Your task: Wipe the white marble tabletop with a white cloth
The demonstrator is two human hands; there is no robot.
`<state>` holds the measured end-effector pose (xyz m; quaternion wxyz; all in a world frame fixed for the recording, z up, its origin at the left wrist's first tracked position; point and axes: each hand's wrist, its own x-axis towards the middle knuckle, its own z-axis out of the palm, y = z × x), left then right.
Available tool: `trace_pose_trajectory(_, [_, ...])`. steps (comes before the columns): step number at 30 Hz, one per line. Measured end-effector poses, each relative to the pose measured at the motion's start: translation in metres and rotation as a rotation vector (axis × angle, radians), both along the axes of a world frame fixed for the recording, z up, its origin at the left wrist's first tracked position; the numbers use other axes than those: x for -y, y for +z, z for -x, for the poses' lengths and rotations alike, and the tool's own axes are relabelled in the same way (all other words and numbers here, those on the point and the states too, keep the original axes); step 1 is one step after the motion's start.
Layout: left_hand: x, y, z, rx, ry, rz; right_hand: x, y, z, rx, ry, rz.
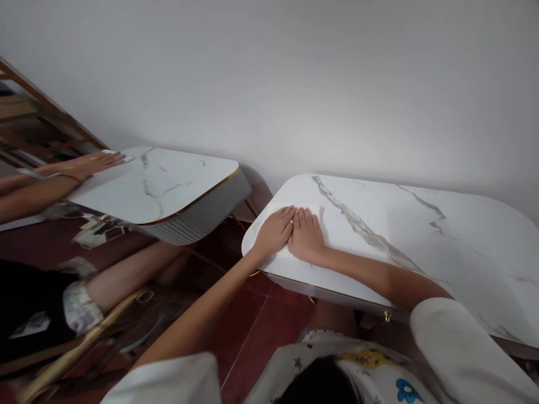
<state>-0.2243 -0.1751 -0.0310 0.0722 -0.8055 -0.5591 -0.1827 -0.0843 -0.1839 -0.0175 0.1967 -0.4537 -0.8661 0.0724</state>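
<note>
Both of my hands lie flat, side by side, near the left end of a white marble-patterned table [421,252]. Under them is a thin white cloth or wipe [286,252], mostly covered by the palms. My left hand [274,230] presses on its left part, fingers stretched out and angled toward the right. Touching it, my right hand [306,237] rests on the right part with its fingers pointing away from me. Neither hand is wrapped around anything.
At the left, another person's hands [99,163] rest on a white item on a second marble-patterned table [181,185]. A gap separates the tables. A wooden chair [96,336] and wooden rack [46,101] stand left. A grey-white wall [295,84] rises behind. The near table has a gold drawer knob [387,316].
</note>
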Motion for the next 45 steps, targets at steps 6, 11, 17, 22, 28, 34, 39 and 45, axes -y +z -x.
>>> trace_pose_trajectory(6, [0.075, -0.002, -0.024, 0.039, 0.184, -0.003, 0.052, 0.002, -0.027, -0.01, 0.167, 0.012])
trace_pose_trajectory(11, [0.077, 0.004, -0.07, 0.016, 0.157, 0.028, 0.054, 0.001, -0.068, 0.023, 0.154, 0.021])
trace_pose_trajectory(17, [0.025, 0.015, -0.105, 0.012, 0.065, 0.033, 0.013, 0.001, -0.098, 0.076, 0.049, 0.019])
trace_pose_trajectory(22, [-0.044, 0.018, -0.1, 0.095, -0.01, 0.057, -0.051, -0.003, -0.093, 0.095, -0.012, -0.038])
trace_pose_trajectory(28, [-0.127, 0.011, -0.071, 0.151, 0.056, 0.084, -0.128, -0.006, -0.063, 0.069, -0.07, -0.066])
trace_pose_trajectory(34, [-0.195, 0.008, -0.067, 0.092, 0.015, 0.078, -0.184, -0.005, -0.053, 0.029, -0.151, -0.061])
trace_pose_trajectory(39, [-0.229, 0.008, -0.095, 0.075, -0.046, 0.08, -0.21, -0.006, -0.081, 0.039, -0.187, -0.073])
trace_pose_trajectory(45, [-0.222, 0.003, -0.124, 0.073, -0.216, 0.052, -0.193, -0.011, -0.112, 0.067, -0.278, -0.092])
